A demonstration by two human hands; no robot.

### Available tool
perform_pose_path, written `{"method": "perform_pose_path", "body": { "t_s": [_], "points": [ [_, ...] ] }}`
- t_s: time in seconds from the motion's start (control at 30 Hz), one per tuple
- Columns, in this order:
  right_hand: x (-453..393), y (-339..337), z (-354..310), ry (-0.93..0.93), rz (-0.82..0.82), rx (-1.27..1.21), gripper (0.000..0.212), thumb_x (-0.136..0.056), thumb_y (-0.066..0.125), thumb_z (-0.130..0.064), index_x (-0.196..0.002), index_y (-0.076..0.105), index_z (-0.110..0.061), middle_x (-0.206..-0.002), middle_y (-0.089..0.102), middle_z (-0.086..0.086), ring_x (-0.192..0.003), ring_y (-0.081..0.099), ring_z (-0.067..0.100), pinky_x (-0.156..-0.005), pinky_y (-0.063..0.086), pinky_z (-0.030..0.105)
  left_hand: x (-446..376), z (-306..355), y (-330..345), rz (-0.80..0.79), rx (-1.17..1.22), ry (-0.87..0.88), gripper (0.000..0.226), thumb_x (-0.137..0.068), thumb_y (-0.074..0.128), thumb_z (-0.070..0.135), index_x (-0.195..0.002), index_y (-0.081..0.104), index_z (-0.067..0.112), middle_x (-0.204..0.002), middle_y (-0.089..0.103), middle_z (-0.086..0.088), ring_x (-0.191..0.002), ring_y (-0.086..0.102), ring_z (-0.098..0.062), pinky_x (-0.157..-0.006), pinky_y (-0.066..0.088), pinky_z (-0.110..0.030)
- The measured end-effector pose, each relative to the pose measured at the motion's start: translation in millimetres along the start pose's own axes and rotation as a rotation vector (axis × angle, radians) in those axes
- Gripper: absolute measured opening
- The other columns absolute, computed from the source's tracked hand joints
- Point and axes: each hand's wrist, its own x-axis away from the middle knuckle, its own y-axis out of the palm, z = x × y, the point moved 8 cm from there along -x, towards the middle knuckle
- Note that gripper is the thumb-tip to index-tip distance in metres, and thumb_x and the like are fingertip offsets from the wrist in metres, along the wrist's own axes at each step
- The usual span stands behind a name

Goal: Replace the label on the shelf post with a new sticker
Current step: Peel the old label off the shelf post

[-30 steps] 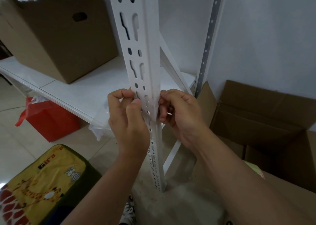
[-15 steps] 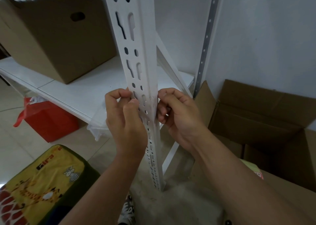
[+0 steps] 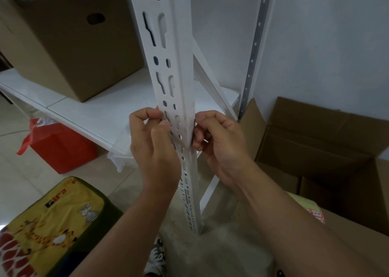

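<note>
**Both hands working at the shelf post**

The white slotted shelf post (image 3: 174, 83) stands upright in the middle of the view. The left hand (image 3: 153, 148) is at its left face and the right hand (image 3: 219, 142) at its right edge, both at the same height and touching the metal. The fingers of both hands are curled in tight at the post, thumb against fingertips, as if pinching or picking at something thin on the surface.

This looks like the peeling or pressing stage. To do it well, I would judge that one hand should steady the post while the other works a corner of the label loose and pulls it slowly and flat along the metal, so it does not tear across the slots.

The label itself cannot be made out: the fingers cover the spot, and white on white hides any edge. Whether it is the old label or the new sticker between the fingers cannot be told. A cardboard box (image 3: 69, 45) sits on the shelf (image 3: 101, 112) behind, and an open carton (image 3: 315, 146) is cut off at right.
</note>
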Motion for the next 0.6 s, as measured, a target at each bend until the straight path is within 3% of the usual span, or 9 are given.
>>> {"method": "perform_pose_path", "body": {
  "t_s": [0.23, 0.3, 0.37, 0.4, 0.47, 0.6],
  "points": [
    [3, -13, -4, -0.047, 0.070, 0.332, 0.015, -0.092, 0.057, -0.011, -0.084, 0.068, -0.005, -0.056, 0.057, 0.005, -0.050, 0.053, 0.014, -0.058, 0.051, 0.029, -1, 5, 0, -0.038, -0.074, 0.015, 0.010, -0.086, 0.038, 0.008, -0.094, 0.044, 0.010, -0.066, 0.056, 0.017, -0.056, 0.049, 0.001, -0.054, 0.043, -0.015],
    [8, -17, -4, -0.041, 0.084, 0.373, 0.013, -0.091, 0.059, -0.014, -0.085, 0.068, -0.007, -0.059, 0.057, 0.006, -0.051, 0.053, 0.013, -0.056, 0.050, 0.027, 2, 15, 2, -0.067, -0.116, 0.098, 0.016, -0.084, 0.041, 0.004, -0.100, 0.039, 0.006, -0.087, 0.063, 0.016, -0.076, 0.059, -0.002, -0.067, 0.050, -0.019],
    [14, -17, -7, -0.038, 0.038, 0.300, 0.011, -0.091, 0.060, -0.016, -0.088, 0.066, -0.007, -0.060, 0.055, 0.007, -0.055, 0.051, 0.017, -0.056, 0.048, 0.028, 10, 30, 2, -0.044, -0.253, 0.281, 0.026, -0.081, 0.047, 0.007, -0.105, 0.040, 0.004, -0.112, 0.057, -0.008, -0.105, 0.058, -0.021, -0.087, 0.049, -0.032],
    [18, -16, -9, -0.034, -0.006, 0.255, 0.014, -0.090, 0.061, -0.019, -0.090, 0.065, -0.005, -0.060, 0.054, 0.006, -0.056, 0.050, 0.018, -0.056, 0.046, 0.029, 16, 35, 4, -0.038, -0.326, 0.374, 0.028, -0.080, 0.050, 0.010, -0.105, 0.043, 0.001, -0.110, 0.052, -0.014, -0.103, 0.055, -0.026, -0.085, 0.048, -0.035],
    [26, -15, -12, -0.026, -0.099, 0.200, 0.030, -0.085, 0.060, -0.031, -0.093, 0.062, -0.002, -0.060, 0.053, 0.004, -0.055, 0.049, 0.018, -0.056, 0.044, 0.029, 27, 39, 14, -0.107, -0.337, 0.452, 0.023, -0.082, 0.053, 0.010, -0.103, 0.047, 0.002, -0.098, 0.050, -0.006, -0.086, 0.053, -0.020, -0.071, 0.047, -0.033],
    [37, -15, -14, -0.039, -0.181, 0.188, 0.024, -0.088, 0.058, -0.036, -0.081, 0.065, -0.014, -0.062, 0.053, 0.004, -0.056, 0.049, 0.016, -0.054, 0.044, 0.027, 40, 40, 32, -0.276, -0.228, 0.358, 0.020, -0.090, 0.055, 0.011, -0.109, 0.050, 0.008, -0.092, 0.055, 0.016, -0.079, 0.060, -0.002, -0.069, 0.052, -0.017]
  ]
}}
